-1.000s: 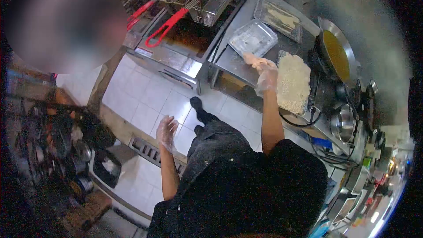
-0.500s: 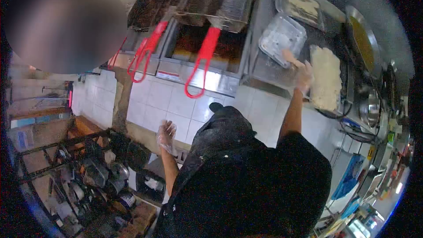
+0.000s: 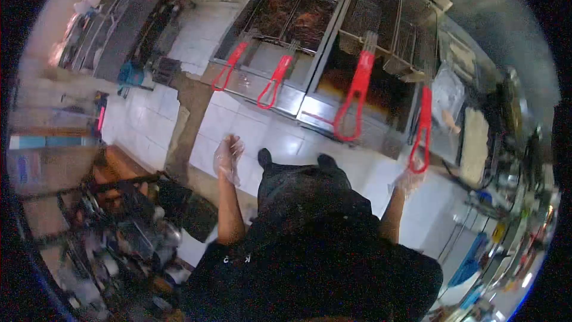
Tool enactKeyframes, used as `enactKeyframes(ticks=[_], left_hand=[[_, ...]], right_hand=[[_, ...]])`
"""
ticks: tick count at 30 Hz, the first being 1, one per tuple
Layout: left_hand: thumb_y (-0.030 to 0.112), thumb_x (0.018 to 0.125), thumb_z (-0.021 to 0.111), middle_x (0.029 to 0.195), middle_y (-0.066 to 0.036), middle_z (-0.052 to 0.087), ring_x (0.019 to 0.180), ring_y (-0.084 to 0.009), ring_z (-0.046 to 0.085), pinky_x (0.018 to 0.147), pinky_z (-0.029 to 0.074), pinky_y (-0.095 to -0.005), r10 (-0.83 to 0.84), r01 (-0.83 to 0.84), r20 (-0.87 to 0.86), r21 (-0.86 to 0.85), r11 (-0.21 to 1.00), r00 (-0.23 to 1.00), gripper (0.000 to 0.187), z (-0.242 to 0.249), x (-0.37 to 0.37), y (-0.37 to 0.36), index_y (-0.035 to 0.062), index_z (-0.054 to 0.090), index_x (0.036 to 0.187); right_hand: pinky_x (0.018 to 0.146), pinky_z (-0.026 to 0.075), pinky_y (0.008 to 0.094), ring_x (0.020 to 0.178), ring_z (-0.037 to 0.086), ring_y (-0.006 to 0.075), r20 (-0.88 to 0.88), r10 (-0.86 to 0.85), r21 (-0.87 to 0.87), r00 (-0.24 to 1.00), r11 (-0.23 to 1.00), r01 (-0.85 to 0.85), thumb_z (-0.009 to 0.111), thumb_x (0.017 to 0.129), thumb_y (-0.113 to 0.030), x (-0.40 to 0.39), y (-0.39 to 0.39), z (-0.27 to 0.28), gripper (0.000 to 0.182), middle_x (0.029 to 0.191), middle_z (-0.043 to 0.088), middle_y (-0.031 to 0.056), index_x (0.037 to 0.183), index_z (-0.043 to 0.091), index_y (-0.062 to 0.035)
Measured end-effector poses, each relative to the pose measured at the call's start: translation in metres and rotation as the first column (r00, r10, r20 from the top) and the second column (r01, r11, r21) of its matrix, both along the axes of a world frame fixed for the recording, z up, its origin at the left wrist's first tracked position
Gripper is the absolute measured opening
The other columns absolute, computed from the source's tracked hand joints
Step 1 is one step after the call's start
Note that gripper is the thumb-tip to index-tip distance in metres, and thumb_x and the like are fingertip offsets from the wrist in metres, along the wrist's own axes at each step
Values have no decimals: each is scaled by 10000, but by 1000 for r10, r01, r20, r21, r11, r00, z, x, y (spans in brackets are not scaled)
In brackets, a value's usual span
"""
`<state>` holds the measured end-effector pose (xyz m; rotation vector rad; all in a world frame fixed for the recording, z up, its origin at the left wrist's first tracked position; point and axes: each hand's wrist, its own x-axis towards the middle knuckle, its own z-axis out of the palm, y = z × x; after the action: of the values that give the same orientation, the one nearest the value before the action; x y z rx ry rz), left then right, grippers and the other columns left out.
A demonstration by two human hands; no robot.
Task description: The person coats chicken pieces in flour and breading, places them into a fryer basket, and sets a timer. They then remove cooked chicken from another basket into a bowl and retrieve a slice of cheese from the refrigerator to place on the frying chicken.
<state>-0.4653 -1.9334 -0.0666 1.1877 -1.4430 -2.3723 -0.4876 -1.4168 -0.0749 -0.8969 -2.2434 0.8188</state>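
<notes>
My left hand [image 3: 228, 158], in a clear plastic glove, hangs over the floor with its fingers loosely stretched and nothing in them. My right hand [image 3: 409, 182], also gloved, is at the looped end of the rightmost red fryer-basket handle [image 3: 425, 119]. Blur hides whether its fingers grip the handle. Beyond it, a clear plastic container [image 3: 447, 92] sits on the metal counter, with a tan piece of food [image 3: 450, 122] at its near edge. A pale, floury slab [image 3: 474, 146] lies to the right of the container.
More red-handled baskets stand in the fryer [image 3: 286, 92]; the left ones hold browned food [image 3: 310, 27], and dark oil [image 3: 351, 80] shows at the right. A rack of pans [image 3: 119, 244] fills the lower left. A blue cloth [image 3: 471, 256] hangs at right.
The view has swung left, bringing more of the fryer into sight. My right hand has drawn back from the plastic container and tan piece to the rightmost basket handle. My left hand stays low.
</notes>
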Motion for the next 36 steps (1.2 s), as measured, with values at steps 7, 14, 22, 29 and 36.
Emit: enactKeyframes(ticks=[7, 14, 22, 29, 36], left_hand=[[352, 855, 511, 917, -87, 592, 762, -155, 556, 677, 475, -273, -186, 188, 42, -42, 981, 982, 395, 18, -49, -103, -1, 539, 1031], [345, 870, 509, 819, -72, 565, 708, -159, 536, 644, 463, -274, -291, 309, -204, 60, 949, 935, 332, 10, -117, -132, 21, 535, 938], [459, 845, 505, 843, -39, 580, 667, -136, 534, 598, 439, -247, -312, 308, -187, -51, 950, 932, 445, 55, -140, -122, 46, 542, 1006], [438, 844, 496, 804, -36, 597, 632, -120, 533, 592, 440, -238, -365, 353, -89, -127, 927, 927, 412, 43, -184, -131, 47, 577, 943], [440, 823, 540, 676, -7, 538, 584, -119, 512, 508, 432, -253, -657, 658, 88, -230, 718, 748, 342, -10, -244, -139, 102, 586, 859]], right_hand=[[475, 394, 232, 556, 518, 99, -200, 256, -585, 946, 743, -325, 489, 856, -399, -26, -204, 26, 339, 637, 548, -7, 809, 566, -72], [568, 461, 213, 719, 611, 189, -468, 356, -823, 809, 157, -546, 279, 867, -583, -91, -309, 77, 714, 847, 620, 157, 1029, 527, 66], [698, 482, 302, 792, 604, 226, -648, 300, -760, 700, -194, -620, 240, 819, -667, -131, -340, 103, 839, 910, 607, 181, 1091, 508, 80], [639, 466, 258, 676, 595, 158, -231, 521, -898, 822, 211, -386, 279, 814, -668, -163, -331, 35, 769, 758, 623, 109, 933, 550, 42], [509, 424, 277, 585, 520, 166, -209, 475, -976, 855, -45, -214, 371, 824, -623, -168, -376, 43, 657, 658, 538, 61, 855, 556, 6]])
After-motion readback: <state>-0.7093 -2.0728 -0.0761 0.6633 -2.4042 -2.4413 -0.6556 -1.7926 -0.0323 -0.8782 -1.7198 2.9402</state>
